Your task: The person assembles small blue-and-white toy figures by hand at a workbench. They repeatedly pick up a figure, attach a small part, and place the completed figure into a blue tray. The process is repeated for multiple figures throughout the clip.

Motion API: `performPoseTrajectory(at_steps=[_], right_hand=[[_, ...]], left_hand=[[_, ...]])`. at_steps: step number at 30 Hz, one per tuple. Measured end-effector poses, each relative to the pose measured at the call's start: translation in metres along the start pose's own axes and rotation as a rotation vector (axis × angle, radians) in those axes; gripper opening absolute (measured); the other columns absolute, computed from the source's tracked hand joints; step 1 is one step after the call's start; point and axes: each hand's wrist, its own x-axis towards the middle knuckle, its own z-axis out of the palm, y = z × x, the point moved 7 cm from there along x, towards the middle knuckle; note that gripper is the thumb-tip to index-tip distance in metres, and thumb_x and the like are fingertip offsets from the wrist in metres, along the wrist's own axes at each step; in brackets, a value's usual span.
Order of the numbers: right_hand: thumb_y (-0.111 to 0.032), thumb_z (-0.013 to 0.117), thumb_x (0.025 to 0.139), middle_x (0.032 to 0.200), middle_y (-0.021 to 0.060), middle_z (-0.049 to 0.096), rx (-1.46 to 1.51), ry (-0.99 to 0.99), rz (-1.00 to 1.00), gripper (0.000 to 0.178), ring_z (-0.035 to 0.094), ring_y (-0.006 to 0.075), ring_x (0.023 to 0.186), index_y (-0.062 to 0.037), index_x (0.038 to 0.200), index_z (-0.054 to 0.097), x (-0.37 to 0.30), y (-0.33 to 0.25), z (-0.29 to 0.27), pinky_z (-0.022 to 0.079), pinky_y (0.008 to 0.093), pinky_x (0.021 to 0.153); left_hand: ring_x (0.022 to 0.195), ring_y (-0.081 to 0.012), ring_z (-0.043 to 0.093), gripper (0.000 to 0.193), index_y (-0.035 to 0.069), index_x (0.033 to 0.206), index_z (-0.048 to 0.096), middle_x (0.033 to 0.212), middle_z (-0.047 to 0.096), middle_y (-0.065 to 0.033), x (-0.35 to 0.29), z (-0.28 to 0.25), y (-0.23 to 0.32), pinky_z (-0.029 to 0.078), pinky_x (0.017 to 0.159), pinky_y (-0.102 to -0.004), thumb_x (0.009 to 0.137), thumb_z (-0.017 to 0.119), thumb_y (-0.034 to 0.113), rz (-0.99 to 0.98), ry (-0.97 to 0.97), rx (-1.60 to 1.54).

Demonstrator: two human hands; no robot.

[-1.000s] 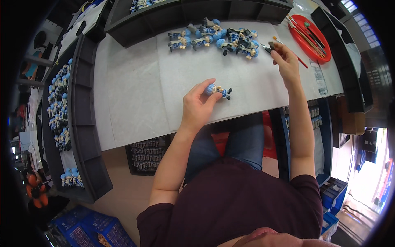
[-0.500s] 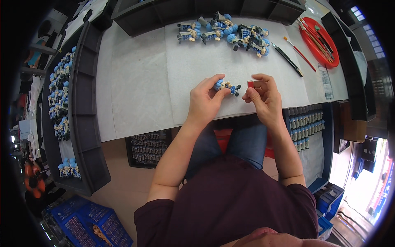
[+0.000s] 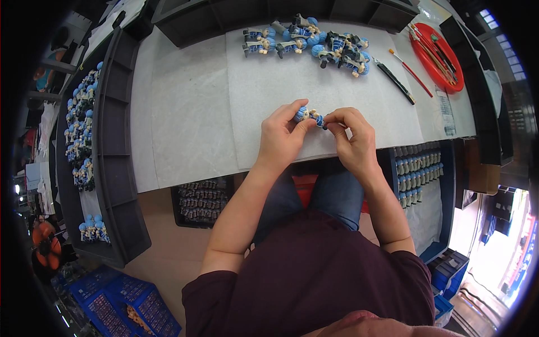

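Observation:
A small blue-haired figurine (image 3: 315, 117) lies sideways just above the white sheet, its head toward the left. Around its head and body, the thumb and fingers of my left hand (image 3: 283, 132) are closed. My right hand (image 3: 353, 136) pinches at the figurine's dark feet with thumb and forefinger. The small red piece seen in this hand earlier does not show now. Farther back on the sheet lies a loose group of similar figurines (image 3: 290, 48), some piled on each other.
A black pen-like tool (image 3: 394, 82) and a red-handled brush (image 3: 412, 75) lie at the right, beside a red oval tray (image 3: 420, 42) of brushes. Dark crates stand at the back (image 3: 224, 17) and left (image 3: 116, 129). A crate of figurines (image 3: 447, 185) sits low at the right.
My right hand has moved left to the figurine's feet and closed its fingers there. The red piece has gone out of sight. My left hand has barely moved.

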Motion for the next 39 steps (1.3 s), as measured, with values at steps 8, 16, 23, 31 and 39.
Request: performPoseTrajectory(at_steps=[8, 16, 23, 31, 39], right_hand=[[0.011, 0.058, 0.073, 0.077, 0.0123, 0.057, 0.060, 0.007, 0.095, 0.026, 0.062, 0.0215, 0.070, -0.0002, 0.093, 0.045, -0.001, 0.003, 0.013, 0.048, 0.0289, 0.061], [0.013, 0.057, 0.073, 0.075, 0.0134, 0.056, 0.037, 0.092, -0.020, 0.026, 0.061, 0.0250, 0.068, 0.0000, 0.089, 0.041, -0.001, -0.005, 0.011, 0.048, 0.0312, 0.059], [0.012, 0.058, 0.071, 0.073, 0.0146, 0.054, -0.008, 0.092, -0.016, 0.024, 0.058, 0.0309, 0.065, -0.0001, 0.085, 0.043, 0.002, 0.002, 0.012, 0.046, 0.0351, 0.058], [0.012, 0.058, 0.070, 0.073, 0.0149, 0.054, -0.010, 0.087, -0.041, 0.024, 0.057, 0.0318, 0.066, -0.0003, 0.084, 0.043, -0.003, -0.003, 0.013, 0.046, 0.0360, 0.058], [0.012, 0.059, 0.070, 0.072, 0.0146, 0.053, -0.083, 0.071, -0.070, 0.024, 0.056, 0.0314, 0.065, -0.0004, 0.083, 0.043, 0.002, 0.000, 0.014, 0.045, 0.0363, 0.057]], left_hand=[[0.079, -0.0087, 0.057, 0.032, -0.003, 0.108, 0.058, 0.091, 0.059, -0.0066, 0.000, -0.001, 0.001, 0.048, 0.071, -0.0215, 0.077, 0.063, -0.004, 0.036, 0.009, 0.102], [0.077, -0.0082, 0.056, 0.030, -0.003, 0.106, 0.059, 0.089, 0.060, -0.0073, 0.001, -0.001, 0.004, 0.046, 0.067, -0.0213, 0.077, 0.063, -0.003, 0.027, 0.043, 0.129], [0.075, -0.0083, 0.056, 0.029, -0.003, 0.106, 0.059, 0.087, 0.060, -0.0079, 0.000, -0.001, 0.001, 0.047, 0.065, -0.0214, 0.077, 0.063, -0.003, -0.002, 0.062, 0.137], [0.075, -0.0086, 0.057, 0.028, -0.003, 0.105, 0.059, 0.086, 0.060, -0.0077, 0.001, -0.001, 0.002, 0.047, 0.064, -0.0213, 0.077, 0.063, -0.003, 0.033, 0.074, 0.159], [0.074, -0.0085, 0.057, 0.028, -0.003, 0.104, 0.060, 0.086, 0.061, -0.0080, 0.001, -0.001, -0.001, 0.046, 0.064, -0.0213, 0.077, 0.064, -0.002, -0.003, 0.079, 0.147]])
